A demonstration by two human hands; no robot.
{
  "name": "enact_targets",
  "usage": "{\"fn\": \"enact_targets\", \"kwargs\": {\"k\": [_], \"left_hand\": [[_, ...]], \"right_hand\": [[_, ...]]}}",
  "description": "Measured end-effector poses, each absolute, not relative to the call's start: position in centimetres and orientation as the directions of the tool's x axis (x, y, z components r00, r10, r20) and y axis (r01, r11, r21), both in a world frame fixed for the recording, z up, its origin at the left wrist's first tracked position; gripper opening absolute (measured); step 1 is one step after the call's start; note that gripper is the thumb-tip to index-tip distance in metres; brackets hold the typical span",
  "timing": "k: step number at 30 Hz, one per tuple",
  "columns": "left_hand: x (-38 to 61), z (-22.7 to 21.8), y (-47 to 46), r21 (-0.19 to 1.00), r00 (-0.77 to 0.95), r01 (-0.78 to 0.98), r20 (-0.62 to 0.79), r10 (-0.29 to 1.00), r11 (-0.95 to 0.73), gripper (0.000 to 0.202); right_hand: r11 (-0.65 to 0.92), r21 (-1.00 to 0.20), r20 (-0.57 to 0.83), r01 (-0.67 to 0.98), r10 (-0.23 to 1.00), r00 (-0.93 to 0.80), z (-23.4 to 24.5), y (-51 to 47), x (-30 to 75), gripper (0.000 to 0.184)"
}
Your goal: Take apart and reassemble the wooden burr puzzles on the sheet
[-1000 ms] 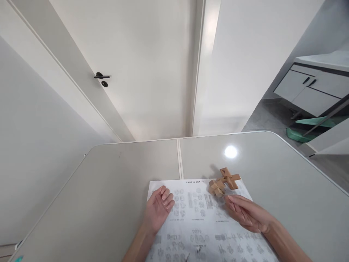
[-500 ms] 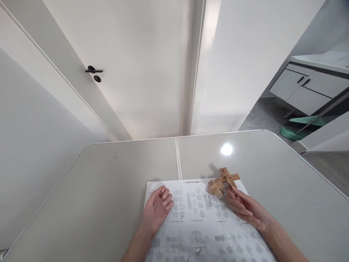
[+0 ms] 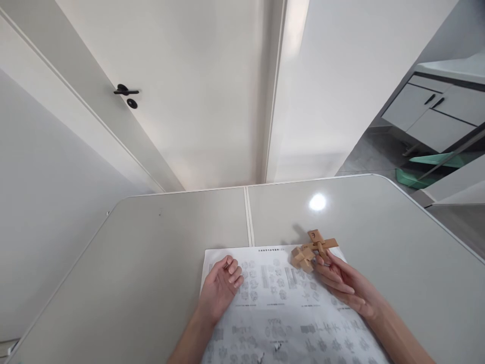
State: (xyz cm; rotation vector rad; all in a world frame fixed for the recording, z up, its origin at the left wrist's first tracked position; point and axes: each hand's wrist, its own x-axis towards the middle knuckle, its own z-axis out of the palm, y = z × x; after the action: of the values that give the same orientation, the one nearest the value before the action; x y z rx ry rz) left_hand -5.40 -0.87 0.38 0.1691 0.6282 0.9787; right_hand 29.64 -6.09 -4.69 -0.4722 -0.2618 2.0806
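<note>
Wooden cross [image 3: 321,245], pinched by fingers of the right hand [image 3: 345,284], wants gentle pressure; the left hand [image 3: 220,292], empty, curls loosely.

A pale wooden burr puzzle [image 3: 302,259] is sitting near the far right corner of a printed diagram sheet [image 3: 265,314], just beside a browner, dark-marked wooden cross [image 3: 320,245].
</note>
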Motion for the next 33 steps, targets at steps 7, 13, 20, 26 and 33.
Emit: {"fn": "enact_targets", "kwargs": {"k": [7, 13, 20, 26, 33], "left_hand": [[-5.3, 0.6, -0.8, 0.415, 0.399, -0.712, -0.425, 0.812, 0.567, 0.020], [-5.2, 0.9, -0.9, 0.420, 0.390, -0.708, -0.439, 0.810, 0.568, 0.020], [-5.3, 0.6, -0.8, 0.427, 0.400, -0.701, -0.427, 0.811, 0.571, 0.020], [-5.4, 0.4, -0.8, 0.427, 0.401, -0.701, -0.426, 0.811, 0.571, 0.020], [-5.2, 0.6, -0.9, 0.452, 0.386, -0.692, -0.428, 0.817, 0.564, 0.021]], "right_hand": [[-0.508, -0.357, -0.218, -0.784, 0.862, -0.458, -4.5, -5.9, 29.5, 0.025], [-0.512, -0.353, -0.214, -0.783, 0.859, -0.465, -4.5, -5.8, 29.5, 0.025], [-0.515, -0.378, -0.250, -0.769, 0.857, -0.450, -4.6, -6.0, 29.6, 0.025], [-0.502, -0.438, -0.288, -0.746, 0.864, -0.413, -3.5, -6.1, 29.3, 0.027], [-0.434, -0.585, -0.289, -0.685, 0.901, -0.324, -3.0, -6.9, 29.1, 0.031]]}}
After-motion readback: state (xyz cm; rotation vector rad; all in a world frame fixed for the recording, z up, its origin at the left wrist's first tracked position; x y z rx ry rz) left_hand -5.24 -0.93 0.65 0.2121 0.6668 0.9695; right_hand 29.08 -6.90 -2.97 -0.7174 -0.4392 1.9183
